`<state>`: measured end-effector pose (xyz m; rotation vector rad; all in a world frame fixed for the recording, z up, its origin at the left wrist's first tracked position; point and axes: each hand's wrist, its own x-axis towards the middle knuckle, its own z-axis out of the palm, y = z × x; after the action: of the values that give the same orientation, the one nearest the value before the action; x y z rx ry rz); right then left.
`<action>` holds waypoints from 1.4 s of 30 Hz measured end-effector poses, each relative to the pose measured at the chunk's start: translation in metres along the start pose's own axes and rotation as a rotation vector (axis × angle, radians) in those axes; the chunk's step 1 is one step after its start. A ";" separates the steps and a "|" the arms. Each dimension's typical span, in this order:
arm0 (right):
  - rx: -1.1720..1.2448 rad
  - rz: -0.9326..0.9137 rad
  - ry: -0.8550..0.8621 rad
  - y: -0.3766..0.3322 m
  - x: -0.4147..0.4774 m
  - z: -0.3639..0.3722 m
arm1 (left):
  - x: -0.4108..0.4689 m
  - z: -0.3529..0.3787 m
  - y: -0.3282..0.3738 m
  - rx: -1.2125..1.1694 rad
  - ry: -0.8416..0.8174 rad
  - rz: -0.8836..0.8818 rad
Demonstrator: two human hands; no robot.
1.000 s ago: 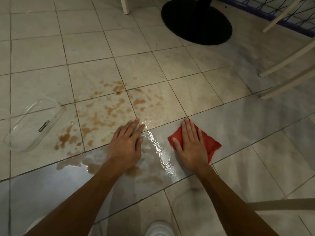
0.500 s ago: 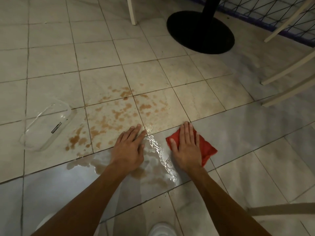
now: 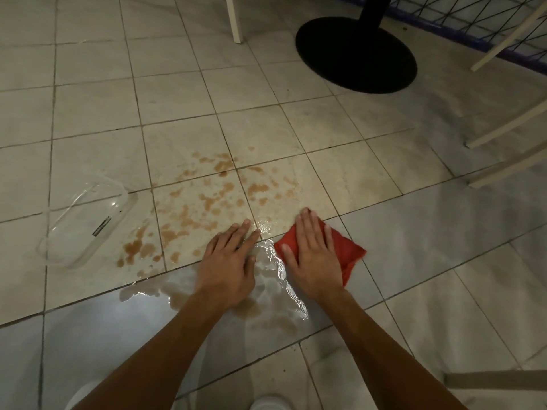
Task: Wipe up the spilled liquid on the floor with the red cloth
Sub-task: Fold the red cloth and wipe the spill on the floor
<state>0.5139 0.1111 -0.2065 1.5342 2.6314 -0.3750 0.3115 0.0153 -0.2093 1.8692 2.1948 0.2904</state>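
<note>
1. Pressing flat on the red cloth, right hand, grip wide, at the right edge of the spilled liquid.
2. Resting palm-down in the spilled liquid, left hand, grip wide, holding nothing.
3. Lying left of the spilled liquid, clear container.

R hand w/ red cloth slid left, maybe reaching spill edge

Clear tray, with a dark label, lying on the floor at left. Round black base with pole, top centre. White leg to its left. Pale rails at right. Wire mesh, top right. White shoe at bottom edge.
</note>
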 end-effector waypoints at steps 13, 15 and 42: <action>0.000 0.012 0.014 -0.007 0.008 -0.002 | 0.000 0.000 0.000 -0.008 0.026 -0.007; -0.035 -0.147 -0.027 -0.014 -0.014 0.000 | 0.001 0.000 -0.002 -0.005 0.017 -0.007; 0.015 -0.050 -0.017 0.004 -0.040 0.004 | -0.005 0.008 0.006 -0.058 0.113 -0.014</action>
<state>0.5368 0.0783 -0.2037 1.4646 2.6648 -0.4106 0.3202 0.0113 -0.2144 1.8490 2.2455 0.4627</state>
